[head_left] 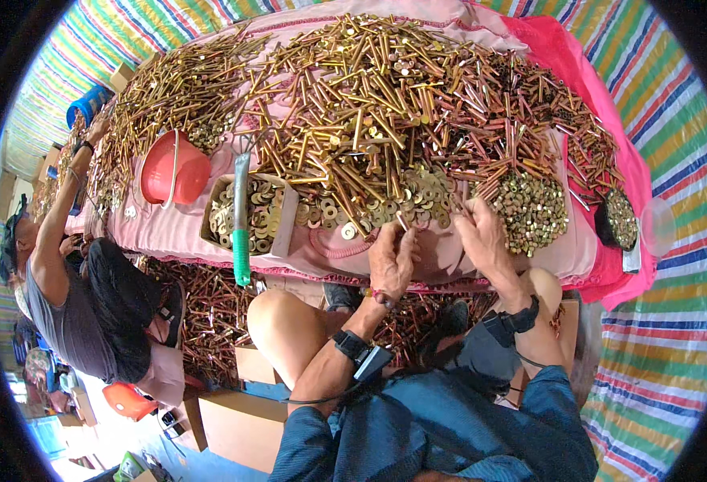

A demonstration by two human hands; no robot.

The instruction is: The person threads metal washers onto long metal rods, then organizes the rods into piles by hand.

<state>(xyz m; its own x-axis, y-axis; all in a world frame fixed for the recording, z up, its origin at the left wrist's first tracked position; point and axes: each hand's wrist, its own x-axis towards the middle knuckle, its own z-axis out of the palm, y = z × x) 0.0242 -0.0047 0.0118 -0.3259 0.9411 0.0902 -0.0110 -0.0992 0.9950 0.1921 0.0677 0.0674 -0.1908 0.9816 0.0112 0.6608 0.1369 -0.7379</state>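
Over the front edge of a cloth-covered table, my left hand (392, 255) is closed in a pinch, with the light tip of a bolt (403, 219) showing between thumb and fingers. My right hand (482, 229) is closed too, its fingertips together beside the nuts; what they hold, if anything, is too small to make out. Loose flat washers (425, 193) lie just beyond both hands. A heap of small brass-coloured nuts (530, 213) sits right of my right hand. Behind them spreads a big pile of yellowish bolts (353, 96), with reddish metal sleeves (482, 104) toward the right.
A cardboard box (286, 217) of washers stands left, a green-handled hand rake (242, 241) across it. Beyond is a red bucket (178, 170). A black bowl (607, 229) of nuts sits far right. Another person (72, 289) works at left. More metal parts (209, 321) lie below the table edge.
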